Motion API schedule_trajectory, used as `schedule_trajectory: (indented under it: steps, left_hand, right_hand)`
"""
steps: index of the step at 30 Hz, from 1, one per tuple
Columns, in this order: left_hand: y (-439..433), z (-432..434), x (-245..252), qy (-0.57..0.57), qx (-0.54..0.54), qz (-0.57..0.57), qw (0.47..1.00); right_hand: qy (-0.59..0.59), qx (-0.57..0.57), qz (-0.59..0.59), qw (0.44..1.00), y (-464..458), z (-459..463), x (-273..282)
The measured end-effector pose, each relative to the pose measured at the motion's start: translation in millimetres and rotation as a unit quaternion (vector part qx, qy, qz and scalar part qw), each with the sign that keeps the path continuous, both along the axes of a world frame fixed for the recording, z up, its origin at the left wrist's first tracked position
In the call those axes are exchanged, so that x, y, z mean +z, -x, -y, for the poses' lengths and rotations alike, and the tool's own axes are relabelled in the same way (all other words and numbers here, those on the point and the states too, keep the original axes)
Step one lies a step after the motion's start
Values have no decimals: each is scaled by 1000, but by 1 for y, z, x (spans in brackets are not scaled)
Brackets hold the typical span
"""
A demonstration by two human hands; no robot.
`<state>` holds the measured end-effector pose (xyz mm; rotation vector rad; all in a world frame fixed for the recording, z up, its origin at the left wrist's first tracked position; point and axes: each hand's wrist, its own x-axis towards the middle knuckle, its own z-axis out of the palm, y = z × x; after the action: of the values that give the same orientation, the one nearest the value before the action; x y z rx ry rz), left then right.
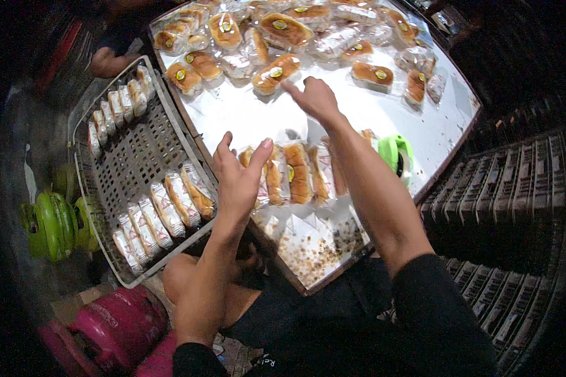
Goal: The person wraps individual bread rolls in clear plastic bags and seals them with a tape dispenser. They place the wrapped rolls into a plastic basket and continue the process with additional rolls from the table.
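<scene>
Packaged bread rolls in clear film lie scattered over the far part of the white tabletop. My right hand reaches over the table, its fingertips beside a wrapped roll; whether they touch it I cannot tell. Nearer to me, several wrapped rolls stand on edge in a row, partly hidden under my right forearm. My left hand is at the row's left end, thumb and fingers apart, holding nothing. A grey plastic crate at the left holds two rows of wrapped rolls.
A green tape dispenser sits at the row's right end. Stacked plastic crates stand at the right. Pink gas cylinders and a green ribbed object are at the lower left. Another person's hand is beyond the crate.
</scene>
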<state>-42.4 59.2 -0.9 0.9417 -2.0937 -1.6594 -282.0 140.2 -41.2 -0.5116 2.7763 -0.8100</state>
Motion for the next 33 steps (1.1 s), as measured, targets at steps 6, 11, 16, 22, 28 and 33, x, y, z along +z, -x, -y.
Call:
schedule_trajectory:
  steps: [6,11,16,22,28,33]
  left_hand:
    - [-7,30,28,-53,68,-110,990]
    - [-12,43,20,-72,86,-111,987]
    - [-1,21,10,-137,76,-152,976]
    - [-33,-65,28,16,-111,-233,966]
    - [-54,-79,36,62,-70,-293,951]
    - [-45,-96,44,-81,-36,-307,948]
  right_hand:
    - [-9,-143,-61,988,18,95,-49]
    - [351,72,168,918,-41,56,-20]
    - [382,167,44,908,-195,-45,41]
    - [408,76,6,910,-217,-119,88]
    - [354,107,-171,913,-244,-160,103]
    - [467,-22,5,884,-257,-162,99]
